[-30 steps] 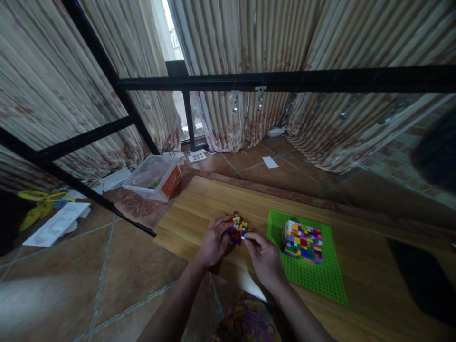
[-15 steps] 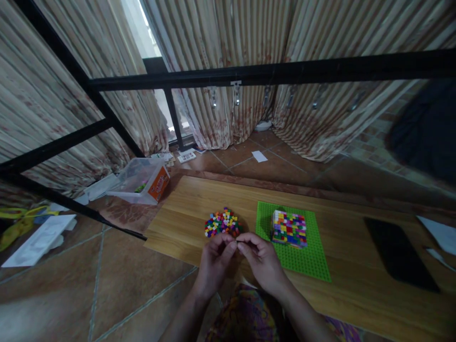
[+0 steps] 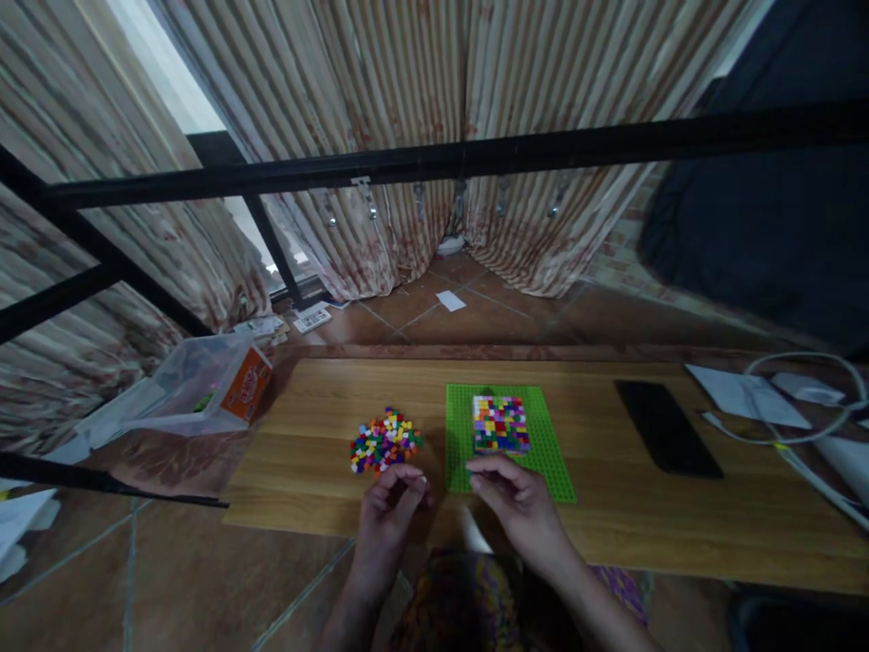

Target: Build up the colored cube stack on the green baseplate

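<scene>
My left hand point(image 3: 392, 514) is closed in a pinch at the near side of a loose pile of small coloured toy bricks point(image 3: 384, 442). A tiny pale spot shows at its fingertips, too small to name. My right hand point(image 3: 517, 507) has thumb and index finger brought together over the near edge of a green studded baseplate point(image 3: 549, 453). Whatever lies between those fingertips is too small to make out. On the baseplate stands a block built of many-coloured bricks point(image 3: 501, 424), just beyond my right fingers and apart from them.
Everything stands on a low wooden table point(image 3: 305, 453). A black flat slab point(image 3: 669, 427) lies to the right, with white cables point(image 3: 778, 439) past it. On the floor at left sits a clear plastic box point(image 3: 196, 385) with an orange label. A black metal bar point(image 3: 434, 163) crosses beyond the table.
My hands, fingertips together before, are now apart, the right one over the baseplate edge. The camera view has turned to the right.
</scene>
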`<control>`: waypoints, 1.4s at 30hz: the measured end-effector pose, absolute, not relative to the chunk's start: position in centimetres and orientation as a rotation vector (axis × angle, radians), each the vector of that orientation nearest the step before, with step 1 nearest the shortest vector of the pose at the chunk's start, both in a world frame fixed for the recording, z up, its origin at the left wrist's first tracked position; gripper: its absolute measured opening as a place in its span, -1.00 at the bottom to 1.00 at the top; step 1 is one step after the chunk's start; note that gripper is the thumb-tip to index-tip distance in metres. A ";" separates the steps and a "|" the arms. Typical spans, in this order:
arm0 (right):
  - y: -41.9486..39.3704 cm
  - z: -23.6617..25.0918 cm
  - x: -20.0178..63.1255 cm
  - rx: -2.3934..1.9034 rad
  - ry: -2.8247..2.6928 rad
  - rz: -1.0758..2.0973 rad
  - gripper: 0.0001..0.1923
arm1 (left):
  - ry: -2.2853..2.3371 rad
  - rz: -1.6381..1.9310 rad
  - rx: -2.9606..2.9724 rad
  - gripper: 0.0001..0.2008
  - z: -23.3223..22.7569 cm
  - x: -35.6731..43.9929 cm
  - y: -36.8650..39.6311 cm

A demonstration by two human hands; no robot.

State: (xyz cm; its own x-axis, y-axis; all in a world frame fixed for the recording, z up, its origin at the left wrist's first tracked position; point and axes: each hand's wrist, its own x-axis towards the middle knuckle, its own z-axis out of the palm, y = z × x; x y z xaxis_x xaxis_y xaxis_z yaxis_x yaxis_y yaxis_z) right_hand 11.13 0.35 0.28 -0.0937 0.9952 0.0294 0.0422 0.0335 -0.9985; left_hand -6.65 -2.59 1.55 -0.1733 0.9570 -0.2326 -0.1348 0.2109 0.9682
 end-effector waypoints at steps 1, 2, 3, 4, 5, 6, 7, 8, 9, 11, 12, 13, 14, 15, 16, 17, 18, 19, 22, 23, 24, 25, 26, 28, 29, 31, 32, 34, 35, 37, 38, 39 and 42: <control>0.5 0.0 12.1 -1.204 -1.315 1.174 -0.85 | 1.374 1.212 0.899 -0.72 1.4 -6.6 -2.5; 0.8 -0.2 13.1 -1.236 -1.308 1.114 -0.84 | 1.394 1.198 0.938 -0.73 1.2 -6.5 -2.3; 1.1 -0.4 14.1 -1.268 -1.302 1.054 -0.83 | 1.415 1.184 0.980 -0.73 1.0 -6.3 -2.2; 1.4 -0.5 15.0 -1.297 -1.302 0.995 -0.82 | 1.432 1.168 1.025 -0.74 0.8 -6.2 -2.1; 1.8 -0.6 15.8 -1.321 -1.310 0.939 -0.80 | 1.446 1.154 1.071 -0.75 0.5 -6.0 -2.0; 2.3 -0.5 16.4 -1.341 -1.326 0.885 -0.78 | 1.458 1.146 1.113 -0.76 0.2 -5.9 -2.0; 2.7 -0.4 16.9 -1.358 -1.348 0.833 -0.77 | 1.466 1.137 1.149 -0.76 -0.2 -5.8 -1.9; 3.2 -0.2 17.3 -1.371 -1.381 0.785 -0.76 | 1.476 1.127 1.182 -0.77 -0.6 -5.7 -1.9; 3.7 0.1 17.4 -1.378 -1.424 0.742 -0.76 | 1.484 1.115 1.209 -0.78 -1.0 -5.6 -1.9; 4.6 0.6 17.4 -1.372 -1.519 0.663 -0.77 | 1.497 1.097 1.242 -0.79 -1.8 -5.5 -1.9; 5.1 0.9 17.3 -1.364 -1.564 0.628 -0.77 | 1.498 1.093 1.250 -0.80 -2.1 -5.5 -2.0; 5.5 1.1 17.2 -1.357 -1.610 0.595 -0.78 | 1.501 1.096 1.255 -0.80 -2.4 -5.5 -2.0; 5.9 1.1 17.0 -1.354 -1.657 0.563 -0.78 | 1.506 1.101 1.258 -0.81 -2.5 -5.5 -2.1; 6.2 1.1 16.9 -1.355 -1.709 0.530 -0.78 | 1.515 1.105 1.259 -0.82 -2.6 -5.5 -2.1; 6.6 1.1 16.8 -1.361 -1.763 0.494 -0.77 | 1.524 1.107 1.261 -0.83 -2.6 -5.5 -2.1; 6.8 1.0 16.8 -1.370 -1.819 0.456 -0.77 | 1.530 1.105 1.265 -0.84 -2.5 -5.5 -2.2; 7.1 0.8 16.8 -1.381 -1.876 0.418 -0.77 | 1.532 1.103 1.271 -0.85 -2.5 -5.4 -2.2; 7.3 0.7 16.9 -1.391 -1.928 0.381 -0.77 | 1.530 1.101 1.277 -0.85 -2.5 -5.4 -2.2; 7.7 0.6 17.3 -1.409 -2.051 0.309 -0.76 | 1.530 1.093 1.267 -0.84 -2.5 -5.3 -2.2; 7.9 0.7 17.5 -1.398 -2.085 0.304 -0.75 | 1.534 1.087 1.256 -0.84 -2.6 -5.3 -2.2; 8.0 0.8 17.6 -1.383 -2.112 0.302 -0.74 | 1.537 1.081 1.246 -0.83 -2.6 -5.3 -2.2; 8.2 0.9 17.7 -1.368 -2.133 0.301 -0.73 | 1.538 1.075 1.242 -0.83 -2.7 -5.3 -2.2; 8.3 0.9 17.7 -1.356 -2.149 0.300 -0.72 | 1.539 1.073 1.245 -0.83 -2.7 -5.3 -2.2; 8.5 1.0 17.8 -1.347 -2.161 0.301 -0.70 | 1.543 1.072 1.262 -0.83 -2.8 -5.4 -2.2; 8.5 1.0 17.8 -1.348 -2.158 0.303 -0.70 | 1.545 1.071 1.271 -0.83 -2.9 -5.4 -2.3; 8.4 0.9 17.8 -1.354 -2.141 0.316 -0.70 | 1.546 1.069 1.286 -0.83 -3.1 -5.5 -2.3; 8.2 0.8 17.9 -1.363 -2.122 0.323 -0.71 | 1.543 1.066 1.293 -0.84 -3.2 -5.6 -2.3; 7.8 0.6 17.8 -1.395 -2.046 0.332 -0.73 | 1.535 1.063 1.308 -0.84 -3.4 -5.7 -2.3; 7.6 0.5 17.8 -1.414 -1.986 0.336 -0.75 | 1.532 1.063 1.316 -0.84 -3.5 -5.7 -2.4; 7.2 0.3 17.6 -1.446 -1.842 0.352 -0.76 | 1.530 1.067 1.330 -0.85 -3.7 -5.8 -2.4; 7.1 0.2 17.4 -1.458 -1.771 0.362 -0.75 | 1.530 1.067 1.332 -0.85 -3.7 -5.8 -2.4; 7.1 0.1 17.1 -1.472 -1.711 0.369 -0.73 | 1.528 1.067 1.330 -0.85 -3.7 -5.8 -2.4; 7.4 -0.3 16.1 -1.525 -1.610 0.360 -0.63 | 1.522 1.074 1.321 -0.85 -3.5 -5.7 -2.4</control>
